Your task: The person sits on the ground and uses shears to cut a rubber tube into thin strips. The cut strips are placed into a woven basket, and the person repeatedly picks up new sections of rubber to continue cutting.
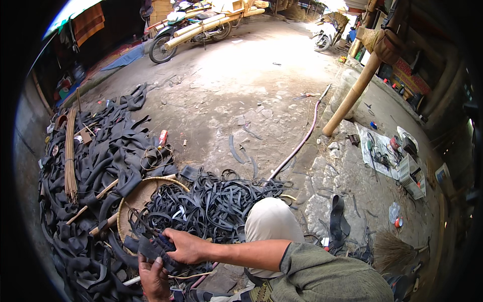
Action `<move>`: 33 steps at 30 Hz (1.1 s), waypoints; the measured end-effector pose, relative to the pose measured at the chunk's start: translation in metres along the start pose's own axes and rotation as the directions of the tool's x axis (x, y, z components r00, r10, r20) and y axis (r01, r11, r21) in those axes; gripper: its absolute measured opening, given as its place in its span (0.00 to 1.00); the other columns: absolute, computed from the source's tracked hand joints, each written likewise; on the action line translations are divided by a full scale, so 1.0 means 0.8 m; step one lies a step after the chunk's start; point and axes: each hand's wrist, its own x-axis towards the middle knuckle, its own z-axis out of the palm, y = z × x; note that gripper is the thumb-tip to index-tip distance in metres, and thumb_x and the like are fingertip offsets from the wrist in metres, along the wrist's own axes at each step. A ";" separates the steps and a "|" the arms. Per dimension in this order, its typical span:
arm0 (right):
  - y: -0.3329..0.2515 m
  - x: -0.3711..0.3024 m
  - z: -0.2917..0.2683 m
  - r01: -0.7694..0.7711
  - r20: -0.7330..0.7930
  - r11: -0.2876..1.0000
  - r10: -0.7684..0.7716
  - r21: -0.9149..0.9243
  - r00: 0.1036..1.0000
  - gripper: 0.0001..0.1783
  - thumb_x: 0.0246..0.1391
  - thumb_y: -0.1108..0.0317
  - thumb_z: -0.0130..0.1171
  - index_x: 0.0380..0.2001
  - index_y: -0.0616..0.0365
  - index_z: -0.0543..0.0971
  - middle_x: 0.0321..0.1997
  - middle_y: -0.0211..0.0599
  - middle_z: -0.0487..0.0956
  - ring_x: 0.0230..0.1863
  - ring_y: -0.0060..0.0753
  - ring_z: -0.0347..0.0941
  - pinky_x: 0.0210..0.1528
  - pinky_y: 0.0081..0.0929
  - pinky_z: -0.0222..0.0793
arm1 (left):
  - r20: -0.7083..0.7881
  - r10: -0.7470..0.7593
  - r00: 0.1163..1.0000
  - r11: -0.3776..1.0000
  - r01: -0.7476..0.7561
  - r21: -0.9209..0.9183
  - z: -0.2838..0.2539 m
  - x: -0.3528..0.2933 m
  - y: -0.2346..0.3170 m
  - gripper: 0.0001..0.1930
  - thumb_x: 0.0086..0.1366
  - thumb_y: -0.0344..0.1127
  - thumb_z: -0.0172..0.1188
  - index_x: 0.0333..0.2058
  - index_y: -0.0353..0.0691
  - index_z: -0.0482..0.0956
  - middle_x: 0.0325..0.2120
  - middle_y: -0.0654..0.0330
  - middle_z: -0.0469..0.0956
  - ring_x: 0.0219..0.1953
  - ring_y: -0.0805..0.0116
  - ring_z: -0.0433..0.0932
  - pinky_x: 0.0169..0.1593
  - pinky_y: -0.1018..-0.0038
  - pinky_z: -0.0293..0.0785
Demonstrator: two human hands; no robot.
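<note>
My right hand [188,245] is closed around the dark blue handles of what look like scissors [165,241]. Their long thin dark blades point up and to the left, and the fingers partly hide the handles. Just below, my left hand [154,282] pinches a piece of black rubber [150,249] between thumb and fingers, right beside the scissors. Beyond both hands lies a tangled heap of narrow black rubber strips [211,204]. It partly covers a round woven tray with a pale rim [122,214].
Larger black rubber sheets [110,161] pile up at left, with a bundle of thin sticks [70,156] on top. A long hose-like tube [314,118] crosses the floor ahead. To the right are a bamboo post [354,93], a white basket [411,176] and a broom [395,251]. A loaded motorbike [201,30] stands far off.
</note>
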 end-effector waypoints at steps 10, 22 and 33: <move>-0.001 0.002 -0.003 -0.030 0.076 0.997 0.035 -0.065 0.996 0.28 0.58 0.69 0.67 0.56 0.70 0.68 0.46 0.50 0.83 0.49 0.31 0.80 0.52 0.30 0.75 | 0.017 -0.016 1.000 1.000 0.015 0.022 -0.001 -0.001 0.002 0.33 0.68 0.22 0.58 0.69 0.35 0.59 0.58 0.50 0.75 0.54 0.57 0.82 0.52 0.59 0.87; -0.001 0.001 -0.003 -0.008 0.032 0.998 0.011 -0.067 0.999 0.28 0.58 0.66 0.67 0.55 0.71 0.69 0.43 0.49 0.83 0.45 0.30 0.80 0.48 0.30 0.75 | 0.028 -0.034 0.999 0.996 0.032 0.082 -0.003 -0.001 0.001 0.30 0.68 0.22 0.56 0.68 0.36 0.60 0.55 0.52 0.77 0.50 0.61 0.84 0.46 0.66 0.89; 0.003 -0.002 0.001 0.016 0.116 0.965 0.015 -0.262 0.993 0.26 0.57 0.54 0.68 0.46 0.67 0.77 0.37 0.48 0.83 0.38 0.37 0.81 0.42 0.35 0.75 | -0.195 0.047 0.980 0.996 -0.032 0.082 -0.039 0.011 0.016 0.27 0.70 0.27 0.58 0.67 0.38 0.65 0.54 0.55 0.79 0.50 0.63 0.83 0.47 0.68 0.85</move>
